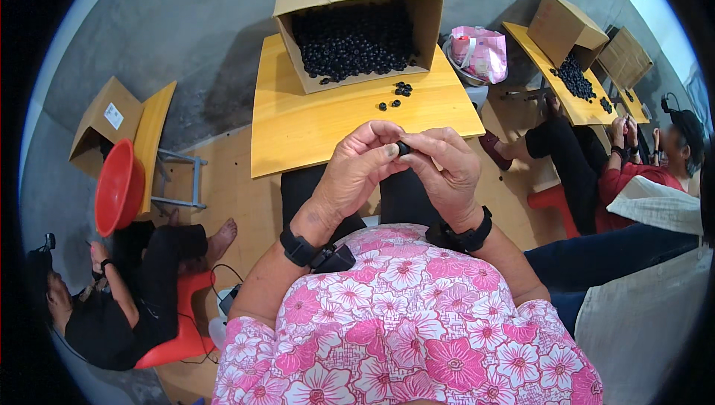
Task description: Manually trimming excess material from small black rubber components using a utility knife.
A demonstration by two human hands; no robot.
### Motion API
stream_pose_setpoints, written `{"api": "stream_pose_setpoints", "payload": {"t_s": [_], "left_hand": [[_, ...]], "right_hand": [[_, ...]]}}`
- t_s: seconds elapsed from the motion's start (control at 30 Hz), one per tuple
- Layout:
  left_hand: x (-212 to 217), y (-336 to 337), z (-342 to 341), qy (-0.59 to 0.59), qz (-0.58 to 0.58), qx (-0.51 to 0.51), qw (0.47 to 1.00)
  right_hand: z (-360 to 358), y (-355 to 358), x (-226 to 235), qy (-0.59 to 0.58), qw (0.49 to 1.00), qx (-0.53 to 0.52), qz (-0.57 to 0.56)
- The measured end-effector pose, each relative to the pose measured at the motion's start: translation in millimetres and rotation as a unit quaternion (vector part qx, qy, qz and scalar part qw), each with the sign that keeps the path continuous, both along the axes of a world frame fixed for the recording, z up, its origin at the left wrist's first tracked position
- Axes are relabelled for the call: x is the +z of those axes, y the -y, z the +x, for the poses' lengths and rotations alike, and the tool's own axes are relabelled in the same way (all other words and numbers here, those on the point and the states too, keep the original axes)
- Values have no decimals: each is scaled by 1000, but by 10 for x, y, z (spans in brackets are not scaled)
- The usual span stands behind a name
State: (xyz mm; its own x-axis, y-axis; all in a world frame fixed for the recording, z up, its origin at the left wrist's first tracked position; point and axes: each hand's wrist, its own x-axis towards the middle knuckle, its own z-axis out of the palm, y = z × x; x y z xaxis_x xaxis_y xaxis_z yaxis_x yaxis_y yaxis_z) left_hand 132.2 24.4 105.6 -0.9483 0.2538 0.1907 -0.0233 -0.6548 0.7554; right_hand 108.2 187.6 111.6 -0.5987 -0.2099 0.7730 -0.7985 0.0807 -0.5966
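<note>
Above my lap, both my hands pinch one small black piece (403, 148).

My left hand (357, 170) and my right hand (447, 170) close narrow on it with the fingertips. It seems light, hard and maybe a little slippery, so I judge holding its sides is best. Farther, loose pieces (398, 92) lie on the yellow table (313, 126) before the open carton (357, 33) full of them.
</note>
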Motion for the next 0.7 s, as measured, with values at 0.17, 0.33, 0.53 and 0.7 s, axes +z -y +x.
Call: {"api": "stream_pose_setpoints", "payload": {"t_s": [0.17,0.33,0.53,0.7], "left_hand": [[-19,-36,4,35,42,-12,998],[-107,-62,-7,58,99,-29,993],[-26,-61,1,59,98,-20,993],[-49,-37,-4,50,96,-25,994]], "right_hand": [[30,13,44,-47,999,-15,-5],[8,1,51,-105,994,-10,3],[34,35,92,-27,999,-32,-7],[17,1,109,-83,996,-12,12]]}}
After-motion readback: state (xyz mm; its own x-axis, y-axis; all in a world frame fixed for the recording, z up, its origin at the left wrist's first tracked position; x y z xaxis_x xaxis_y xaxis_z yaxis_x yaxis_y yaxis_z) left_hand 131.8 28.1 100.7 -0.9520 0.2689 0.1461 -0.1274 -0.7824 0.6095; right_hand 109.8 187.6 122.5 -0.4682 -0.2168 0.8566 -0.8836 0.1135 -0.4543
